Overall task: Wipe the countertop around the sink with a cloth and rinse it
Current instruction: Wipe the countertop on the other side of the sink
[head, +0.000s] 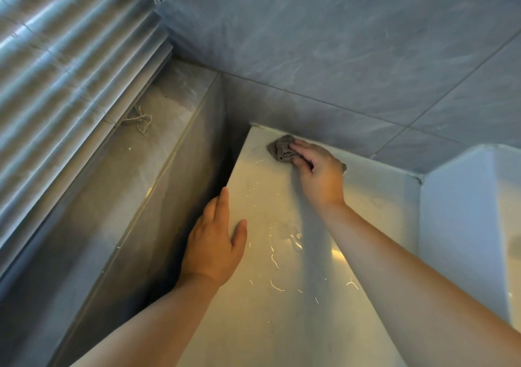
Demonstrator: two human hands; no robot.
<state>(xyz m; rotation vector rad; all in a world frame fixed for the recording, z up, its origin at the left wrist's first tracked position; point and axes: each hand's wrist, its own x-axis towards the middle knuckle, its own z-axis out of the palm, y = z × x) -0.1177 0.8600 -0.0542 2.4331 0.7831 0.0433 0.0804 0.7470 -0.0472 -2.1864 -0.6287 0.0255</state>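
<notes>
Grey cloth (pixel 282 149), bunched in right hand (pixel 320 176) grip

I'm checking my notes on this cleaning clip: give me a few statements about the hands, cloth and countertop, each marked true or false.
1. The right hand presses a grey cloth onto the countertop close to the tiled wall. True.
2. The left hand holds a second cloth. False: it holds nothing and rests flat at the countertop's left edge.
3. The cloth lies spread out flat in a neat square. False: it is bunched up under the fingers.
4. Window blinds hang on the left. True.
5. The cloth is at the countertop's near edge. False: it is at the far back corner.
</notes>
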